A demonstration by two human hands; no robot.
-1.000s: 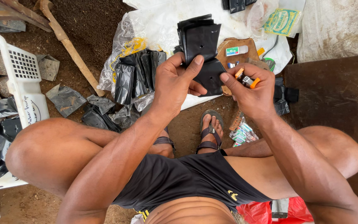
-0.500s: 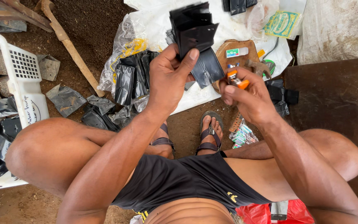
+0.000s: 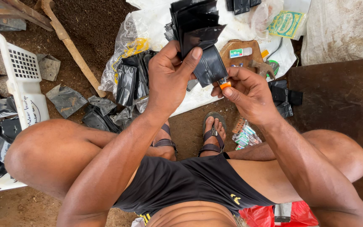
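The left hand (image 3: 169, 84) grips a stack of black bags (image 3: 196, 29), and just right of it the right hand (image 3: 246, 94) pinches a small orange-tipped lighter (image 3: 224, 84) touching the lowest bag.

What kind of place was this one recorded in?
Likely an outdoor plant-nursery work spot: bare soil underfoot, black plastic bags in the left hand, and a white crate beside the person.
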